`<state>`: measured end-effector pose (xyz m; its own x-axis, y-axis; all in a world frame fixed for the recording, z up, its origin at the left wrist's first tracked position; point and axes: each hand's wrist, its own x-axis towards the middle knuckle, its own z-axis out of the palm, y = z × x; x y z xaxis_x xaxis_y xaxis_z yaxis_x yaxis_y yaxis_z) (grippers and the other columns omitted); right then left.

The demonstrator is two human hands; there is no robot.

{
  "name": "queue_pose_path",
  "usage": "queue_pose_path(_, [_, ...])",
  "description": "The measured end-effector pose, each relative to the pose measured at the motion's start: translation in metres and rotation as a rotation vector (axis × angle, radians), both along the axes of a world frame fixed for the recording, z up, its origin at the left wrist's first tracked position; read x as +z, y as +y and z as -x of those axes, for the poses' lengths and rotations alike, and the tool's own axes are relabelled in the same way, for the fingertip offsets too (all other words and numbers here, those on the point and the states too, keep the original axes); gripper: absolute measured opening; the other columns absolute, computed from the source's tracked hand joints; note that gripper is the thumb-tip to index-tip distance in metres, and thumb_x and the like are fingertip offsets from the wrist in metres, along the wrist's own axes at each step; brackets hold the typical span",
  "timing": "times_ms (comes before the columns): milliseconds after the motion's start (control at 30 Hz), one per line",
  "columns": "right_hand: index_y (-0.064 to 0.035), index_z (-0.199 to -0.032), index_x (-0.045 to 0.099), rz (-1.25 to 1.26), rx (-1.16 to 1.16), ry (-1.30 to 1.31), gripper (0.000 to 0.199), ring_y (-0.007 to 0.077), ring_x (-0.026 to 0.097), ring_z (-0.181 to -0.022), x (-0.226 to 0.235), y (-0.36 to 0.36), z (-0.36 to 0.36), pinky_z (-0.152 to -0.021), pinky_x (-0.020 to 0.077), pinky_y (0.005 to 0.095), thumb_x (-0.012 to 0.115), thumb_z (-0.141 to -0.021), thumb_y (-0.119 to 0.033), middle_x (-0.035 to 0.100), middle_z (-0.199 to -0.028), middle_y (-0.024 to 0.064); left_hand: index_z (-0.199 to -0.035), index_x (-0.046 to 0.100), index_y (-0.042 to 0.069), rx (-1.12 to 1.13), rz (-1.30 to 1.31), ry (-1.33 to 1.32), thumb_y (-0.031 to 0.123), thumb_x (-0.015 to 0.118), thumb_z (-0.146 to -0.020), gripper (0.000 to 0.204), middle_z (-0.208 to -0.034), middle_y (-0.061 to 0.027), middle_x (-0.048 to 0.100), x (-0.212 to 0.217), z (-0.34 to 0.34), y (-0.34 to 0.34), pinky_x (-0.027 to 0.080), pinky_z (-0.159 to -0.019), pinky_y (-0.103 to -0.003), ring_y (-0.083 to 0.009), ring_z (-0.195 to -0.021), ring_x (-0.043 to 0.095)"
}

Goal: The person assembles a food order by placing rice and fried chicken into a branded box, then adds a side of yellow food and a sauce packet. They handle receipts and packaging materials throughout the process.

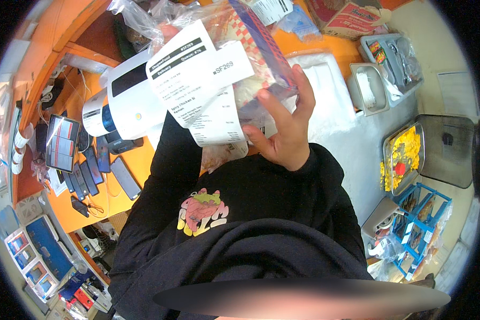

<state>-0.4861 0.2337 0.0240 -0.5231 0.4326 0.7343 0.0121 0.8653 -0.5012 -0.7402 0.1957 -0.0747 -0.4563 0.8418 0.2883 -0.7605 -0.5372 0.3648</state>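
Observation:
I hold up a clear plastic bag with a purple, red-and-white checkered food box [258,50] inside. A long white printed receipt [189,80] hangs over the bag's front, and a second white slip [232,66] overlaps it. My left hand [169,32] is closed on the bag at its upper left; the receipt hides most of its fingers. My right hand [285,125] grips the lower right of the bagged box, its fingers spread along the side and its thumb beside the receipt. Below the receipt, part of another clear bag [221,157] shows.
On the left, a white printer [130,96], a tablet [64,143] and several phones [90,168] lie on the orange counter. To the right stand a grey bin [392,64], a steel pan [370,88], a tray of yellow food [405,157] and a blue rack [418,229].

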Motion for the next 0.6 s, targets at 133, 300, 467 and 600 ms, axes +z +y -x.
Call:
queue_pose_path(133, [-0.0210, -0.132, 0.057, -0.060, 0.009, 0.051, 0.063, 0.0423, 0.040, -0.128, 0.009, -0.003, -0.004, -0.102, 0.0319, 0.0497, 0.077, -0.075, -0.037, 0.028, -0.149, 0.0291, -0.116, 0.054, 0.004, 0.269, 0.029, 0.191, 0.029, 0.055, -0.094, 0.033, -0.102, -0.0123, 0.064, 0.052, 0.020, 0.004, 0.051, -0.078, -0.034, -0.0200, -0.093, 0.064])
queue_pose_path(300, [-0.0100, -0.136, 0.051, -0.033, -0.027, 0.079, 0.067, 0.0447, 0.040, -0.128, 0.019, 0.000, -0.006, -0.104, 0.0328, 0.0520, 0.074, -0.080, -0.039, 0.026, -0.148, 0.0306, -0.114, 0.052, 0.002, 1.011, 0.088, 0.673, 0.024, 0.057, -0.092, 0.031, -0.101, -0.0129, 0.063, 0.178, 0.102, 0.026, 0.049, -0.083, -0.034, -0.0211, -0.096, 0.063])
queue_pose_path(467, [-0.0055, -0.141, 0.042, 0.049, -0.085, -0.041, 0.065, 0.0406, 0.044, -0.123, 0.009, -0.005, -0.019, -0.104, 0.0356, 0.0475, 0.070, -0.086, -0.024, 0.026, -0.149, 0.0273, -0.113, 0.051, 0.001, 1.684, 0.163, 1.313, 0.019, 0.060, -0.090, 0.030, -0.100, -0.0136, 0.062, 0.297, 0.195, 0.082, 0.046, -0.088, -0.035, -0.0222, -0.098, 0.061])
queue_pose_path(600, [-0.0049, -0.140, 0.042, 0.281, -0.115, -0.181, 0.064, 0.0376, 0.047, -0.120, -0.016, -0.006, -0.026, -0.102, 0.0361, 0.0464, 0.070, -0.084, -0.019, 0.029, -0.149, 0.0235, -0.109, 0.054, 0.002, 1.765, 1.227, 2.213, 0.017, 0.062, -0.087, 0.028, -0.094, -0.0123, 0.064, 0.318, 0.232, 0.144, 0.046, -0.085, -0.034, -0.0244, -0.091, 0.064])
